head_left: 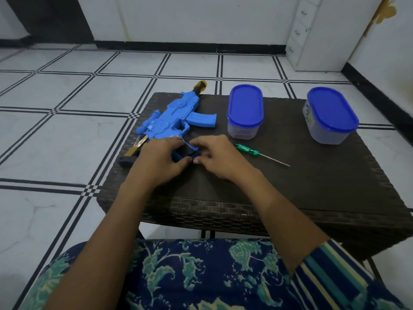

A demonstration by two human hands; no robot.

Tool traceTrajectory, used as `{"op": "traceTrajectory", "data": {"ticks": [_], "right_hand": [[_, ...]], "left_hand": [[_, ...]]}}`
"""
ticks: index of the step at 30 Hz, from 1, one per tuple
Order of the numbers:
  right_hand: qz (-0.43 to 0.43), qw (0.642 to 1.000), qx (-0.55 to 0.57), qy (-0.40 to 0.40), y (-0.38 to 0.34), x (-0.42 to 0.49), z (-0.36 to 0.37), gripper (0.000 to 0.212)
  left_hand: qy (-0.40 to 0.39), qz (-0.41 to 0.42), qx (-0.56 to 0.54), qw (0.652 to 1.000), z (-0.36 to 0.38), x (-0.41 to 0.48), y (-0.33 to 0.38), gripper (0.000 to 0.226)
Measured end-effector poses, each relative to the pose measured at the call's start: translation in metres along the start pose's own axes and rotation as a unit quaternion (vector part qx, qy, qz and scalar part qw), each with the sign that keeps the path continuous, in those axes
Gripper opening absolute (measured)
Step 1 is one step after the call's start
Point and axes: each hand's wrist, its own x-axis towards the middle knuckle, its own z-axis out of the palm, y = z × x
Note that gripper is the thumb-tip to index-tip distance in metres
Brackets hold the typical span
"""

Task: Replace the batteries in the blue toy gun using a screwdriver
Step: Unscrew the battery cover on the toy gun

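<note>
While the blue toy gun [169,121] lies flat on the left side of the dark woven table [312,186], both hands are down on it at its near end. The muzzle, yellow and black, pokes past the far edge, and the black stock reaches the table's left edge. The left hand [159,157] comes in from the left, fingers curled over the grip [177,157], thumb tucked against its near side. The right hand [218,157] meets it from the other side, thumb and curled fingers pinching that same grip. A dark patch shows between the two hands; what it is, I cannot tell. Just beside the right hand, the green-handled screwdriver [248,149] lies on the table, untouched, shaft pointing right. Further back stand two blue-lidded tubs, one [245,111] near the gun, the other [330,115] well apart toward the right edge.
</note>
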Motion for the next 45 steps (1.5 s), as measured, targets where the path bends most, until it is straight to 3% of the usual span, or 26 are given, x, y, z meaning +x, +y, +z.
{"op": "traceTrajectory", "data": {"ticks": [6,9,14,16,18,20,23,27,33,38,42,45], "right_hand": [[-0.028,0.997,0.04,0.059,-0.004,0.001,-0.002,0.048],[-0.034,0.991,0.084,0.097,-0.009,0.0,-0.002,0.05],[-0.044,0.981,0.1,0.162,-0.017,-0.003,0.003,0.057],[-0.033,0.975,0.09,0.199,-0.018,-0.004,0.0,0.057],[0.003,0.974,0.085,0.208,-0.014,-0.004,-0.007,0.06],[0.036,0.981,0.069,0.18,-0.005,-0.004,-0.012,0.056],[0.066,0.987,0.026,0.147,0.006,-0.003,-0.011,0.042],[0.066,0.986,-0.035,0.149,0.008,0.003,-0.007,0.034],[0.084,0.981,-0.157,0.077,0.016,0.006,-0.004,0.039],[0.042,0.987,-0.156,0.022,0.019,0.005,-0.003,0.045],[0.029,0.994,-0.09,0.051,0.017,0.002,-0.009,0.046],[0.087,0.982,-0.135,0.096,0.012,-0.004,-0.023,0.039]], "left_hand": [[0.08,0.031,-0.093,0.992,-0.005,0.001,0.006,0.018],[0.107,-0.006,-0.155,0.982,-0.002,0.0,0.012,0.02],[0.111,-0.101,-0.379,0.913,-0.004,0.004,0.021,0.026],[0.113,-0.11,-0.411,0.898,-0.005,0.004,0.021,0.03],[0.107,-0.092,-0.306,0.942,-0.006,0.003,0.012,0.035],[0.034,-0.059,-0.142,0.988,-0.006,0.003,-0.004,0.05],[-0.114,-0.079,-0.013,0.99,-0.005,-0.001,-0.011,0.077],[-0.157,-0.064,0.033,0.985,0.003,-0.002,-0.005,0.077],[-0.124,-0.037,0.073,0.989,0.006,0.001,-0.001,0.053],[-0.154,-0.041,0.068,0.985,0.004,0.004,0.004,0.061],[-0.179,-0.051,0.06,0.981,-0.001,0.005,0.004,0.059],[-0.187,-0.053,0.041,0.98,-0.007,0.004,0.004,0.058]]}}
